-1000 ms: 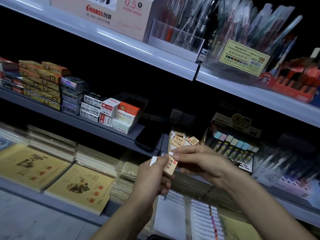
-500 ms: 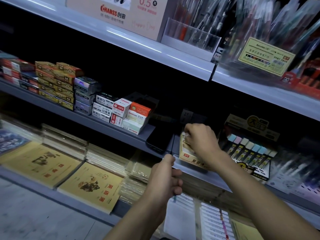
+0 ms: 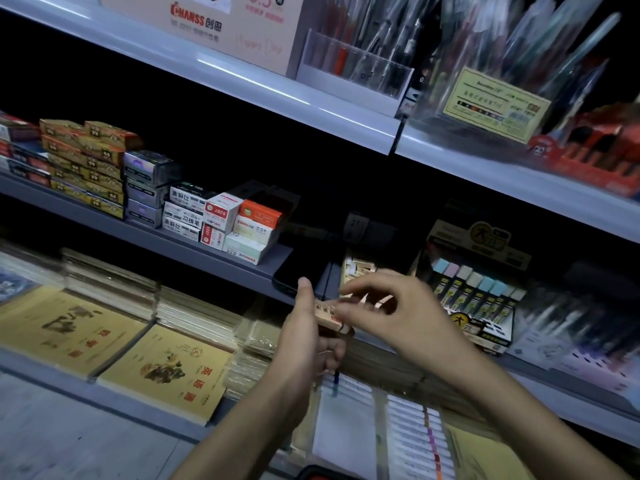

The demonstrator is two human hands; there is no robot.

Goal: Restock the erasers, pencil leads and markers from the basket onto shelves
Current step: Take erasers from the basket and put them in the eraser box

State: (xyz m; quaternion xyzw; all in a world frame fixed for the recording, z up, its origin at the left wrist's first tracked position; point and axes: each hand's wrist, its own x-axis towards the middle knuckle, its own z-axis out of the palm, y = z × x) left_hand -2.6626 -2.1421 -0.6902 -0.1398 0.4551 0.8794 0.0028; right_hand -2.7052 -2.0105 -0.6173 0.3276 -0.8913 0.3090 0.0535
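The left hand (image 3: 304,344) was curled around a tan eraser packet (image 3: 328,314), thumb raised, with the packet protruding from the grip at the hand's 1 o'clock. The right hand (image 3: 401,317) lay at the packet's 3 o'clock, its fingers loosely extended and their tips at the packet's upper edge; motion blur prevented determining whether they pinched it. The packet was held in front of the middle shelf (image 3: 239,266), with the open eraser box (image 3: 356,271) at its 12 o'clock and the pencil-lead display (image 3: 474,296) at the box's 3 o'clock.
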